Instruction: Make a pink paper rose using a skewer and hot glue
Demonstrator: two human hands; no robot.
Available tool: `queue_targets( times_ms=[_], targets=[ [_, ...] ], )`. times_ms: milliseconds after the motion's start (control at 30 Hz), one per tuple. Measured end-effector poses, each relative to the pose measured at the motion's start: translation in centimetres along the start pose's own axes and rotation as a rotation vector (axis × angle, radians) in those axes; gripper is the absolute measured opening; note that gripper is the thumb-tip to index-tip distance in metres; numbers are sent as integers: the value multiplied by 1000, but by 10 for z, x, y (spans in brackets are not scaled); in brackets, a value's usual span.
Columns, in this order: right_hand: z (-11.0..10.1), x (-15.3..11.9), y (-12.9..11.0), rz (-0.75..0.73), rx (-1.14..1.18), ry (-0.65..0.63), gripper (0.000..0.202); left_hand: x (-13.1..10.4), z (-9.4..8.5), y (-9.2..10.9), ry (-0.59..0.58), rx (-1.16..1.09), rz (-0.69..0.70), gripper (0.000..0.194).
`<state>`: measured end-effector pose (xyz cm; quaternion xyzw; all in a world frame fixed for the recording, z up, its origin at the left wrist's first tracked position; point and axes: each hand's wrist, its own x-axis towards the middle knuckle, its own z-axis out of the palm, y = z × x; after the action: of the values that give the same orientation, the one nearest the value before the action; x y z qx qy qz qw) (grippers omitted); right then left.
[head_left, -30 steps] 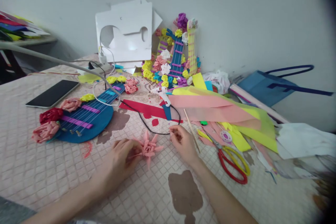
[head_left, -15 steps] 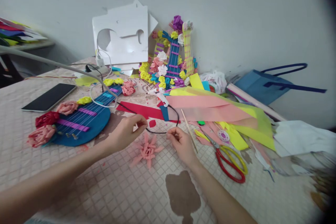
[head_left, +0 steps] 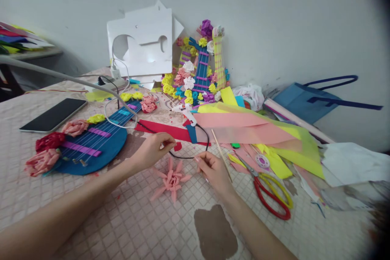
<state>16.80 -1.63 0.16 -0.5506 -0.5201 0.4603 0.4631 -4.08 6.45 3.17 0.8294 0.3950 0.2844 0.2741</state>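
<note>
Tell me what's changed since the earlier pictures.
The left hand has let go of the pink flower and moved forward, away from you, to just beyond it. The flower now lies untouched on the table. The right hand stays to the flower's right, fingertips pinched. The scissors, glue gun and phone stayed put.

phone [head_left: 55,115]: flat, screen dark | blue bag [head_left: 306,100]: dark straps | white cut-out board [head_left: 141,30]: upright near wall [head_left: 262,20]
</note>
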Motion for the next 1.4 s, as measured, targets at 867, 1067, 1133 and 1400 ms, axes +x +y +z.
queue_targets(
  times_ms=[867,1067,1133,1400],
  targets=[
    [1,-8,0,-115,-340,-216,19,-2,-33,-11,-558,-101,36,21],
    [-2,-8,-5,-104,-321,-301,17,-6,-13,-12,-455,-98,-21,21],
    [-2,-8,-6,-103,-345,-316,16,-7,-10,-11,-455,-114,-38,18],
    [-7,-8,-10,-84,-369,-360,18,-5,-11,-10,-489,-225,-69,18]
  ],
)
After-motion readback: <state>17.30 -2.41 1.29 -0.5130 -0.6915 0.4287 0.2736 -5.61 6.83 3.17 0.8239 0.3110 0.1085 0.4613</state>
